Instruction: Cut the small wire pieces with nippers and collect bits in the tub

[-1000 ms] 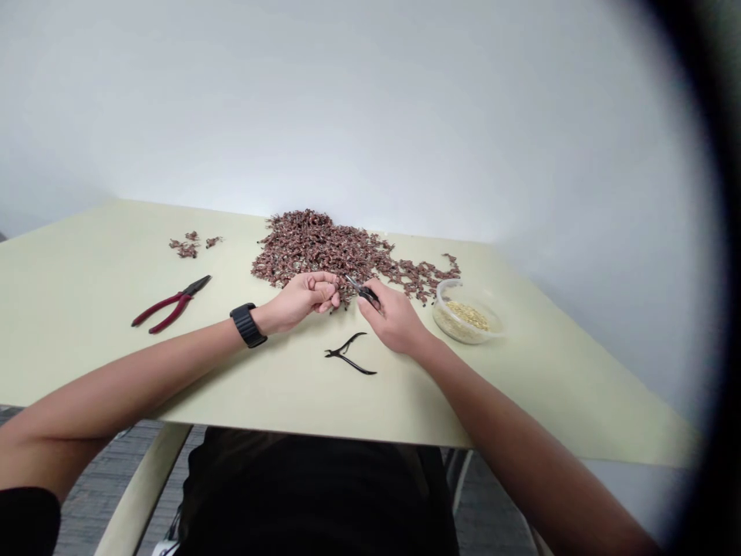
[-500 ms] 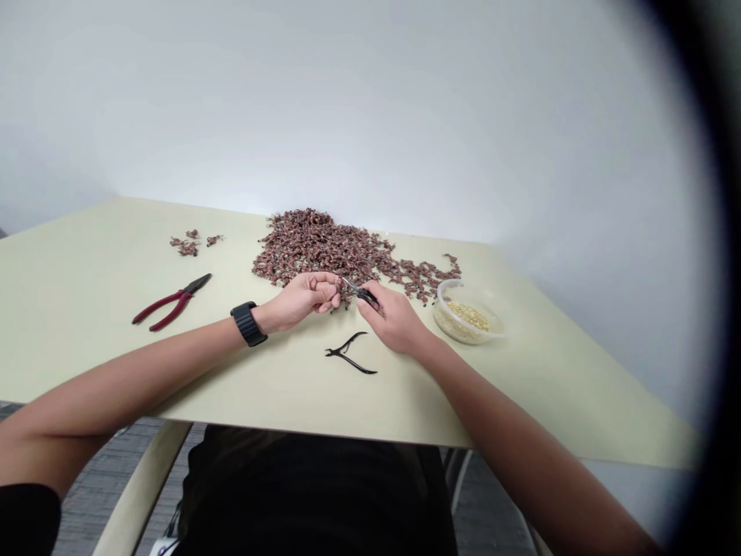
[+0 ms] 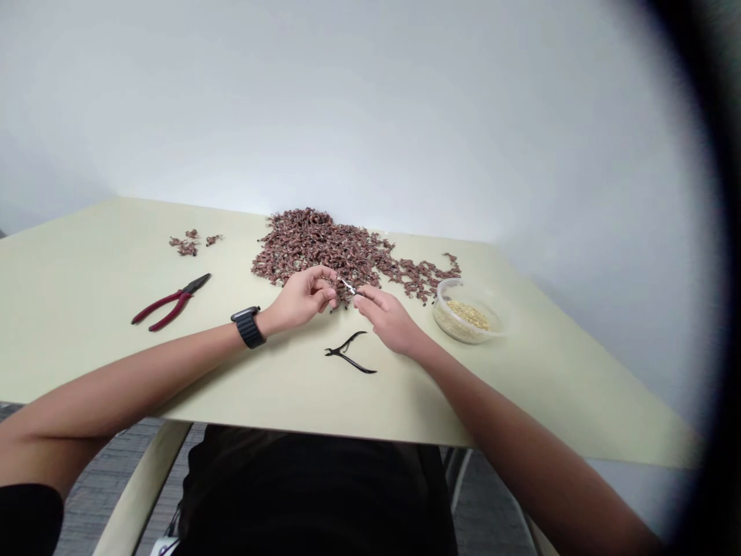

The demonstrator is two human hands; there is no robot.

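My left hand (image 3: 309,296), with a black watch (image 3: 248,326) on its wrist, is closed in a pinch at the front edge of a heap of small brown pieces (image 3: 318,241). Whatever sits between its fingertips is too small to make out. Held in my right hand (image 3: 387,318) is a pair of small pliers (image 3: 349,286). Their silver jaws point at my left fingertips, and most of the handles are hidden in my palm. Below both hands lies a black cuticle nipper (image 3: 347,353), its handles spread.
At the left are red-handled pliers (image 3: 172,302) and a few loose brown pieces (image 3: 188,247). To the right of my right hand stands a clear plastic bowl (image 3: 448,328) holding small yellow-gold bits (image 3: 468,313). A wall (image 3: 347,116) closes off the back of the pale table (image 3: 278,394).
My right hand has turned, so less of the black handles shows. My left hand has shifted slightly and its fingers have opened a little around the pinch. The other tools lie as before.
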